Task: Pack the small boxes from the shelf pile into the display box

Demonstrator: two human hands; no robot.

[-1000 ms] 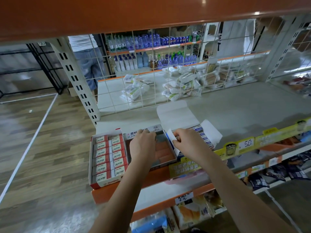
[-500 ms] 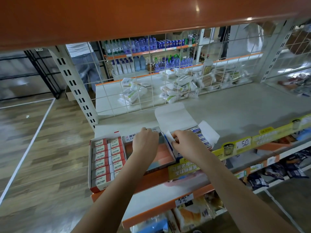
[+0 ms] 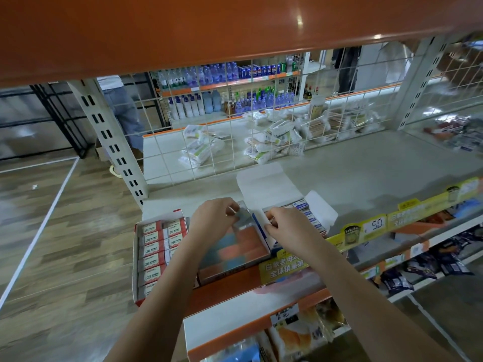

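Shop shelving (image 3: 366, 163) runs orange-edged across the aisle, a wire grid behind it. At its front edge, the left hand (image 3: 213, 220) pinches a small greyish box (image 3: 241, 218) over the middle display box (image 3: 235, 252), probably to seat it in a row. The right hand (image 3: 286, 227) pinches that box's white side flap (image 3: 268, 220), seemingly holding it clear. Red 2B boxes (image 3: 154, 246) fill the tray at the left corner.
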